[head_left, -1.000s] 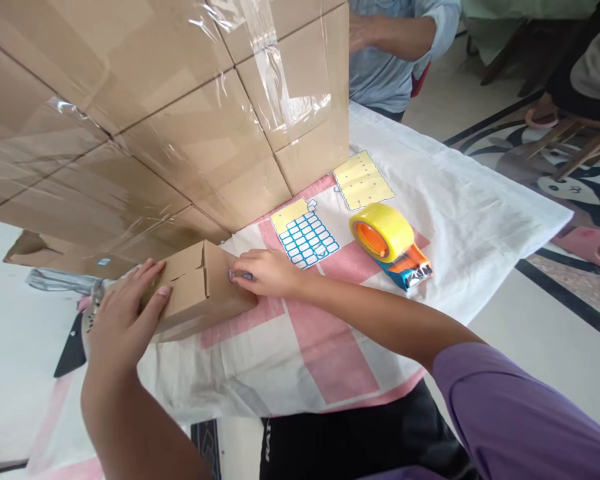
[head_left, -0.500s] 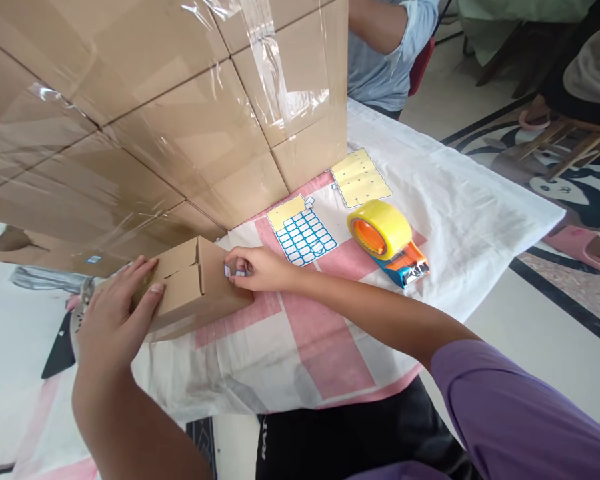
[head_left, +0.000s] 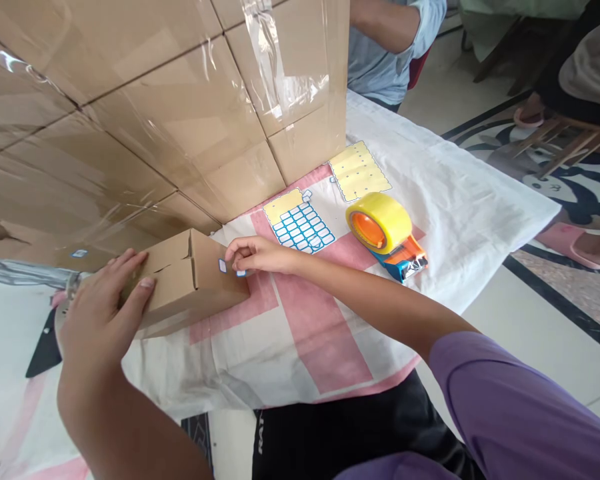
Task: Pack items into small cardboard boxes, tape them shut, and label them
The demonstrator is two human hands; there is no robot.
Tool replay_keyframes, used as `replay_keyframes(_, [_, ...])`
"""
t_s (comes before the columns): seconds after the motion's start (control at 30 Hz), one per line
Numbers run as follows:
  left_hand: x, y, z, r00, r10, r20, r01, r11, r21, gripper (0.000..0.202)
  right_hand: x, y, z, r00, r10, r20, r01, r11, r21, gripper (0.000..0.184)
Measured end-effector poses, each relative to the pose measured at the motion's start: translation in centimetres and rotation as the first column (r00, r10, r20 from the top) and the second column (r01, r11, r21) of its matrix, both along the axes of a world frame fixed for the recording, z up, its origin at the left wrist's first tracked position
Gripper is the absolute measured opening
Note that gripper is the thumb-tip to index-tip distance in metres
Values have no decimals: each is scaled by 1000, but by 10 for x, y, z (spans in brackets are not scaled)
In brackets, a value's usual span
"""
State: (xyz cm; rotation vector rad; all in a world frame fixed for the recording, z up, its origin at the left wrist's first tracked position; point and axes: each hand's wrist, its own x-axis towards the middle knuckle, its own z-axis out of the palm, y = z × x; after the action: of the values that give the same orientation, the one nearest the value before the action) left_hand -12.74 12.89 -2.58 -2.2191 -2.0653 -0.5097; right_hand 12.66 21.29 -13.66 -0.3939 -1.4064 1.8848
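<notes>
A small brown cardboard box (head_left: 200, 277) lies on the white and pink cloth (head_left: 300, 333). My left hand (head_left: 100, 313) rests flat on its top, fingers stretched out. My right hand (head_left: 260, 255) is at the box's right end face with fingers pinched together on a small blue-edged sticker (head_left: 241, 273). Another such sticker (head_left: 223, 265) sits on that end face. A sheet of blue-edged stickers (head_left: 300, 223) lies just behind my right hand.
A tall stack of film-wrapped cartons (head_left: 155, 113) fills the left and back. A yellow tape roll in an orange and blue dispenser (head_left: 387, 233) and a yellow backing sheet (head_left: 359, 171) lie on the cloth. Another person in a light blue shirt (head_left: 385, 47) sits behind.
My right hand has drawn back a little from the box's end face, uncovering one sticker there. The left hand stays on top of the box.
</notes>
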Motion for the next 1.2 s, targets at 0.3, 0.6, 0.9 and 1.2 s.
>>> replay_keyframes(0.3, [1,-1,0,1000,-10,14,10,1000,21,66,0,-2,6,999,-53,1,53,999,11,12])
replay_keyframes(0.6, [5,-3,2,999,31,18,-31,1000,1,59,-5,-4,4,998,-44,45,41,997,65,14])
replay_keyframes(0.9, [4,-3,1,1000,22,17,-22,1000,1,61,-4,-7,6,993,-108,44,103,988,115,17])
replay_keyframes(1.2, [4,-3,2,1000,20,5,-20,1000,-1,62,-6,-7,4,985,-160,60,145,968,203,17])
